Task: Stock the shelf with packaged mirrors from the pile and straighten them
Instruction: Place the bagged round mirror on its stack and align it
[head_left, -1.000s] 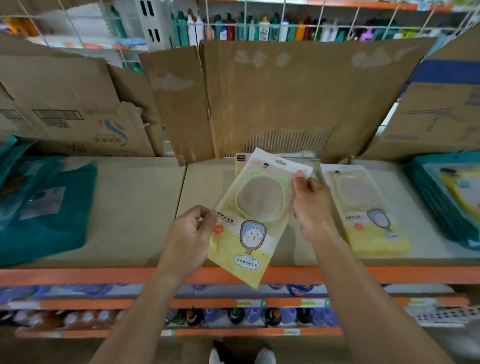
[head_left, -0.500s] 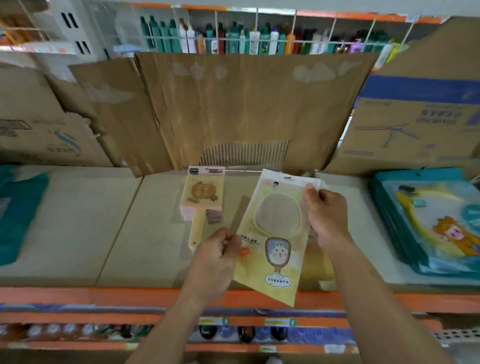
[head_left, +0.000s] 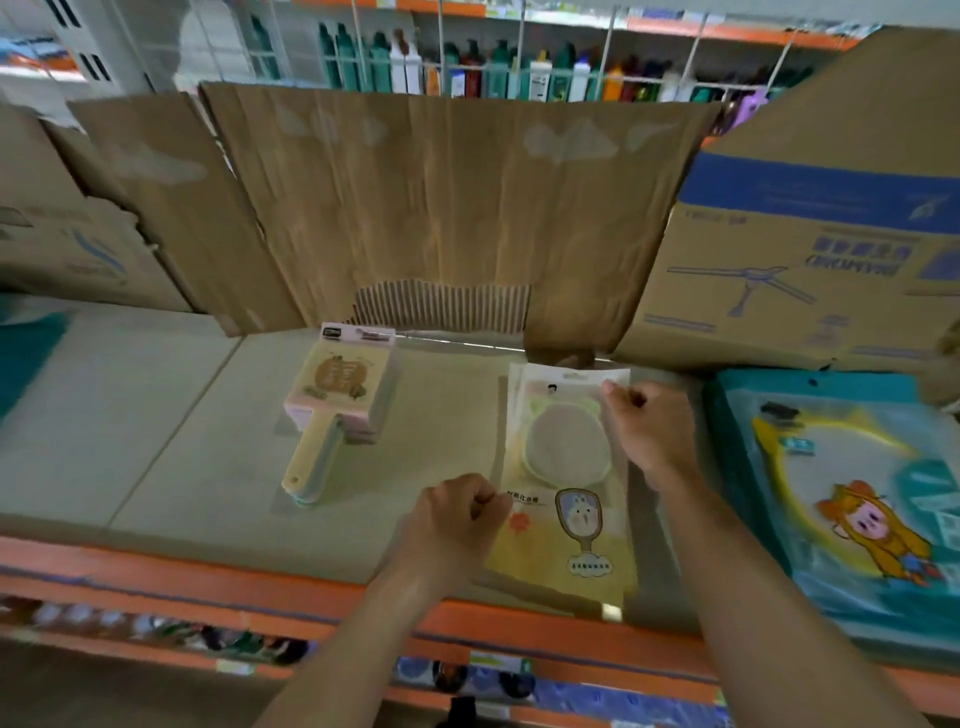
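Nearest me, past the orange front rail (head_left: 156, 566) of the shelf, my left hand (head_left: 457, 525) pinches the left edge of the packaged mirror (head_left: 566, 483) and my right hand (head_left: 649, 431) pinches its top right corner, so both are clamped on the one packet. A second ago I held it tilted in the air over the shelf front; now it is down, squared to the rail and seemingly flat on the shelf, perhaps on another packet of its kind, though I cannot tell. I judge this one placed, with only release and a final nudge left. Further back to the left lies the stack of square hand mirrors (head_left: 337, 410), teal packets (head_left: 831, 493) lie just beside on the right, and cardboard sheets (head_left: 457, 208) stand behind.
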